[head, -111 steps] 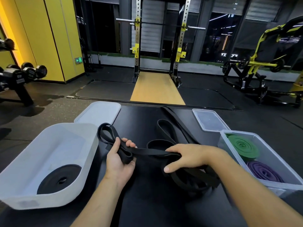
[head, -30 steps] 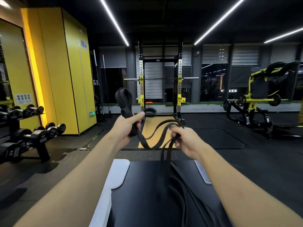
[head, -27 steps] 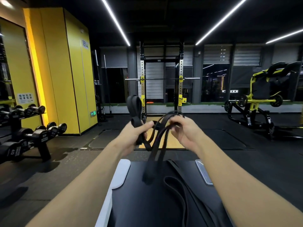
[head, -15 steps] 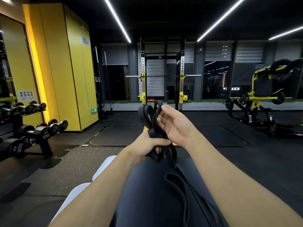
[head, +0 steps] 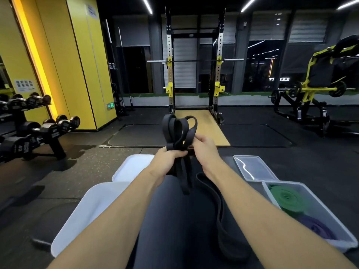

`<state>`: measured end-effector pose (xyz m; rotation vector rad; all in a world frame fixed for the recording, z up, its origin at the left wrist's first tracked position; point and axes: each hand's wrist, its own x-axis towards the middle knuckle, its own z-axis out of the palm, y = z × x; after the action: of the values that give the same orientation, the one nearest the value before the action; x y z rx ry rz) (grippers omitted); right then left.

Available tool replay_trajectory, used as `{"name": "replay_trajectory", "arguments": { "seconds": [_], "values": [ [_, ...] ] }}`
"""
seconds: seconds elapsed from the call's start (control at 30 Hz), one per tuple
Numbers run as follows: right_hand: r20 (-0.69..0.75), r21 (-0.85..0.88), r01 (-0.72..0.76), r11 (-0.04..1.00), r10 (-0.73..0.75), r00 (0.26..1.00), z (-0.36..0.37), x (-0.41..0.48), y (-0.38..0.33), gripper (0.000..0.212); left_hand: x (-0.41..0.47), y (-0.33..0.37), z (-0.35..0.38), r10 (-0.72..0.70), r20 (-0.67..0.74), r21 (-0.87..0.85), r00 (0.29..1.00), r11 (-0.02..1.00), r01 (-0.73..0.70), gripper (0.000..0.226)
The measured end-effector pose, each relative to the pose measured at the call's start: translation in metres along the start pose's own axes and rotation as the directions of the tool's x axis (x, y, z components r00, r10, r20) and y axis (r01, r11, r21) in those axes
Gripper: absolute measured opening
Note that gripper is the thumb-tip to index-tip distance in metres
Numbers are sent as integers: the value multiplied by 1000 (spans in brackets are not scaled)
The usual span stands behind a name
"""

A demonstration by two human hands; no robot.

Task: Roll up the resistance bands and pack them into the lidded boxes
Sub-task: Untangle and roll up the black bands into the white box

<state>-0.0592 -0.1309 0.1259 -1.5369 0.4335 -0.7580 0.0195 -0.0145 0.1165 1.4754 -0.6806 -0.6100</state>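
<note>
We see both hands raised above the dark matte bench [head: 171,230]. The fingers of the left hand [head: 169,158] are curled tight round a gathered bundle of the long black flat rubber resistance band [head: 180,129]. Several of its loops stand up above the fist, and its loose strands hang below the hand down to the bench. The right hand [head: 204,150] sits just beside the left, touching the same bundle. Its thumb lies over the strands and its fingers close on them from behind.

A second black rubber band [head: 219,206] lies unrolled on the bench, curving along under the right forearm.

At the left edge of the bench we see the white opaque plastic box [head: 81,216], much of it hidden by the left arm. Its white rounded lid [head: 132,167] lies flat just beyond it. On the right stands the clear plastic box [head: 330,216], open. It holds a rolled green band [head: 287,199] at its far end and a rolled purple band [head: 318,228] nearer us. The clear rectangular lid [head: 252,167] lies on the bench just beyond this box.

Past the bench, on the gym floor, we see a black dumbbell rack [head: 38,133] at left and a steel squat rack [head: 194,65] straight ahead. A yellow-framed weight machine [head: 314,90] stands at right.
</note>
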Motion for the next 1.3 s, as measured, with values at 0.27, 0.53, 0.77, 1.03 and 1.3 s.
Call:
{"name": "replay_trajectory", "arguments": {
  "seconds": [0.27, 0.53, 0.77, 1.03, 1.3],
  "values": [
    [-67, 25, -148, 989, 149, 986, 8, -32, 88, 40, -6, -82, -8, -91, -3, -62, 996, 994, 91, 21],
    [-21, -96, -356, 929, 356, 934, -7, -63, 171, 44, -25, -146, -1, -365, 8, -285, 931, 892, 352, 26],
    [49, -879, -67, 473, 228, 972, -44, -48, 199, 58, -24, -154, 2, -484, 78, -367, 872, 799, 476, 26],
    [-99, -989, -119, 83, 216, 971, -89, -42, 200, 68, -16, -155, 9, -506, 155, -225, 849, 818, 529, 41],
    [-88, -996, -88, -9, 15, 996, -93, -39, 192, 40, -19, -158, 2, -268, 69, -99, 961, 957, 274, 64]
  ]
}}
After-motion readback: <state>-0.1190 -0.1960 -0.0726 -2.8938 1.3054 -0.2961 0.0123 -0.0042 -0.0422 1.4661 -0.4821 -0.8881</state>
